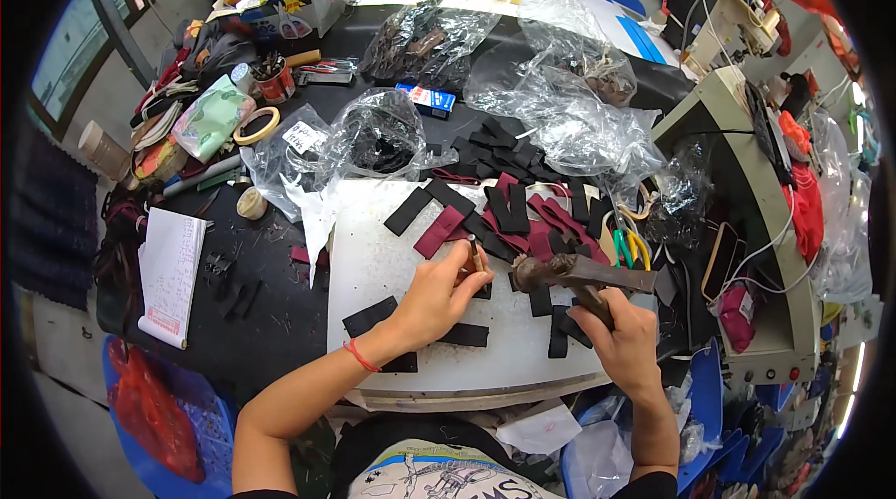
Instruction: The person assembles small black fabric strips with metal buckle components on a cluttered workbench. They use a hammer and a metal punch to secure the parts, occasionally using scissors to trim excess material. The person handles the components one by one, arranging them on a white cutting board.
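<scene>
My left hand (431, 301), with a red string on its wrist, pinches a slim punch (475, 254) that stands nearly upright over the white board (362, 261). Just under its tip the hand partly hides a dark piece. My right hand (623, 340) is wrapped round the handle of a hammer (586, 273); the rusty, worn head is held above the board, right of the punch. Folded maroon strips (439, 231) and black strips (408, 210) lie heaped along the board's far side. More black pieces (464, 336) are spread near my hands.
Clear plastic bags (579, 130) and a blue-white box (426, 99) sit behind the board. At left lie a notepad (173, 275), a tape roll (257, 126) and a small jar (251, 204). Coloured-handled scissors (638, 250) rest at right, beside a machine body (761, 294). Blue baskets (210, 424) stand below.
</scene>
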The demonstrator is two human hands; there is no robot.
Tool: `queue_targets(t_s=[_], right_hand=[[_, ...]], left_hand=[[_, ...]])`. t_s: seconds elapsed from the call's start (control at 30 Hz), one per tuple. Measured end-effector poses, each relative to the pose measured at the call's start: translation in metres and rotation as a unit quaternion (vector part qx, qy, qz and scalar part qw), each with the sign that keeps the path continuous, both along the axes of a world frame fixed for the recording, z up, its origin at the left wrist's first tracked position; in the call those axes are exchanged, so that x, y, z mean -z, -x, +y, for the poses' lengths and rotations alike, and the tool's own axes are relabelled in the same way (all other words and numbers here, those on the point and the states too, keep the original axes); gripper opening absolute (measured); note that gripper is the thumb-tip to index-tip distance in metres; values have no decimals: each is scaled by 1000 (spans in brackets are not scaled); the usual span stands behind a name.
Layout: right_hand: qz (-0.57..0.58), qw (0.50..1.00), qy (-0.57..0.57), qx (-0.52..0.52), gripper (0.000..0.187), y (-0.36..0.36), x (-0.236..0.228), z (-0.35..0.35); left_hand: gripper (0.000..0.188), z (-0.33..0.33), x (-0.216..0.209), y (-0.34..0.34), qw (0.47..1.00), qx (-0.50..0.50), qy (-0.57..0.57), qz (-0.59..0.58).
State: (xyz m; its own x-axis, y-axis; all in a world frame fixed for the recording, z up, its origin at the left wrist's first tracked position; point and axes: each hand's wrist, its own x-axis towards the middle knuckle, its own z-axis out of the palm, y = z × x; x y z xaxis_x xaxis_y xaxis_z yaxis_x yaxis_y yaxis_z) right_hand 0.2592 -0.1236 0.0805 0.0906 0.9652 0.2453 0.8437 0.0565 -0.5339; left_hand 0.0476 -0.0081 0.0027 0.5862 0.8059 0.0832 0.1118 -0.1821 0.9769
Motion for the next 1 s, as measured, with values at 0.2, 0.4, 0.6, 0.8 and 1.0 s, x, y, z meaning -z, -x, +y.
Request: queue_targets(t_s=[0.2,0.4,0.6,0.8,1.0], right_hand=[[65,996,13,64,18,5,-26,-1],[-77,991,-61,-89,21,15,-43,11],[-66,997,25,-38,31,12,-12,21],[-98,987,70,-108,35,32,13,25],[-143,979,89,-113,36,41,20,30]], left_hand=[[9,-2,1,3,992,50,-114,16],[15,-10,10,-7,963,55,-253,77],[17,17,-11,3,991,-43,109,-69],[23,19,-6,43,983,-80,138,-88],[24,13,8,45,981,-58,164,-90]])
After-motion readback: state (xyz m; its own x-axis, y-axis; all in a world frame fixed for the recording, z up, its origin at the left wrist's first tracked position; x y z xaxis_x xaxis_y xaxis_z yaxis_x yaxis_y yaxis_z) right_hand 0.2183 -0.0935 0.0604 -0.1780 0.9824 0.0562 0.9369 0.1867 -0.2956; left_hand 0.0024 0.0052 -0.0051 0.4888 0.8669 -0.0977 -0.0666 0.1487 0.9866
